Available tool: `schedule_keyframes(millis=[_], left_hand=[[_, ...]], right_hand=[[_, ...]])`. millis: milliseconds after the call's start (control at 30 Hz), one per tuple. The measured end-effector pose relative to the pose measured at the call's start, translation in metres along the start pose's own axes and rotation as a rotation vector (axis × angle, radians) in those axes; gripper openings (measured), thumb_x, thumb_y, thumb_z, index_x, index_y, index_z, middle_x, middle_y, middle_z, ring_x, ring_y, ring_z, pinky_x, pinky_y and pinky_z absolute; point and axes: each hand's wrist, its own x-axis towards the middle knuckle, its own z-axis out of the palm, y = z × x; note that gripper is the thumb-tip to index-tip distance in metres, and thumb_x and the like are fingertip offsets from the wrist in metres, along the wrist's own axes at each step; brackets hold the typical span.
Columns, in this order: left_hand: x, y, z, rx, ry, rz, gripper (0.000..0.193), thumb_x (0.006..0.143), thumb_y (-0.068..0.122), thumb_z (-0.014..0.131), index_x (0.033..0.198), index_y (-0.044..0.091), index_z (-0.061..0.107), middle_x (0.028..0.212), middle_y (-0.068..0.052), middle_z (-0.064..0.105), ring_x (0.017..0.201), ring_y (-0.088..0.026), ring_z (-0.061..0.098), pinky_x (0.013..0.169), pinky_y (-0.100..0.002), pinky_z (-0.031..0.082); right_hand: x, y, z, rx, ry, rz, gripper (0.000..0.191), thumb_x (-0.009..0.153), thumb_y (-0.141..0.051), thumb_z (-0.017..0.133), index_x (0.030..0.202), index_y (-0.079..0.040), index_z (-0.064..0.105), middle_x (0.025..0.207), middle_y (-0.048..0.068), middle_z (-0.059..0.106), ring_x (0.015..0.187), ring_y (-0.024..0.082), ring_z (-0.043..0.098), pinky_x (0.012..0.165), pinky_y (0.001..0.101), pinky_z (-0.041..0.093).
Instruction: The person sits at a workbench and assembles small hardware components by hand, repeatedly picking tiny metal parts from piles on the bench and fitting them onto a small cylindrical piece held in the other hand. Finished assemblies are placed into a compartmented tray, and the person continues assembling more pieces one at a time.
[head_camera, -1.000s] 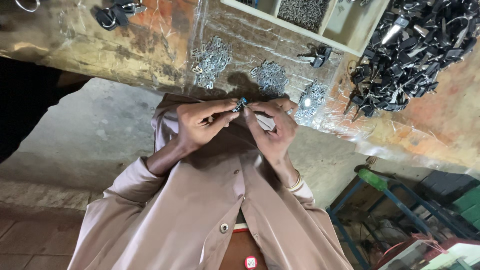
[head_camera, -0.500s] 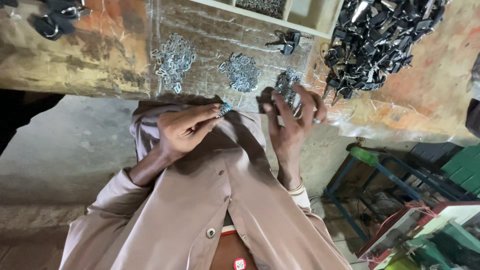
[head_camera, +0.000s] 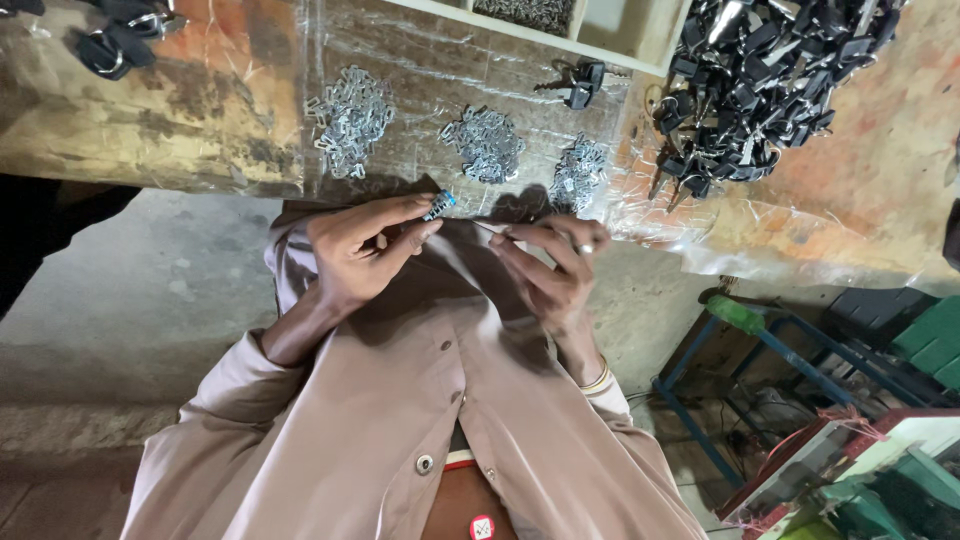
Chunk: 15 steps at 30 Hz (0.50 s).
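Hands (head_camera: 365, 250) parted, part (head_camera: 439, 205) at fingertips (left)

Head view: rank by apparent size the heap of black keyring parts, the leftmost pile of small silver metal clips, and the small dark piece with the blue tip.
1. Heap of black keyring parts, clearly largest.
2. Leftmost pile of small silver metal clips.
3. Small dark piece with a blue tip, pinched in the left hand, smallest though nearer the camera.
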Motion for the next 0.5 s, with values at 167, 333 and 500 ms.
schedule_keyframes(millis=[167,333,500], left_hand=[[0.0,-0.001,0.0,0.015,-0.004,-0.013,0.025,0.091,-0.003,0.083,0.114,-0.001,0.074,0.116,-0.014,0.077,0.075,-0.013,0.076,0.055,-0.021,0.053],[0.001,-0.003,-0.001,0.056,-0.004,0.015,0.026,0.091,-0.002,0.084,0.115,0.0,0.074,0.115,-0.014,0.077,0.075,-0.013,0.076,0.058,-0.022,0.056],[0.0,-0.003,-0.004,0.118,-0.015,0.066,0.026,0.091,0.0,0.083,0.116,0.001,0.074,0.116,-0.013,0.077,0.086,-0.017,0.078,0.069,-0.026,0.062]], right_hand=[[0.014,-0.022,0.009,0.295,0.015,0.199,0.014,0.087,-0.01,0.085,0.1,-0.009,0.08,0.098,0.003,0.078,0.095,0.019,0.066,0.099,0.0327,0.036],[0.032,-0.037,0.025,0.43,0.078,0.336,0.015,0.09,-0.001,0.083,0.102,-0.006,0.076,0.101,0.004,0.078,0.096,0.018,0.069,0.1,0.0303,0.043],[0.04,-0.045,0.033,0.445,0.134,0.336,0.022,0.085,0.001,0.086,0.103,-0.005,0.074,0.095,0.003,0.076,0.091,0.017,0.067,0.102,0.032,0.039]])
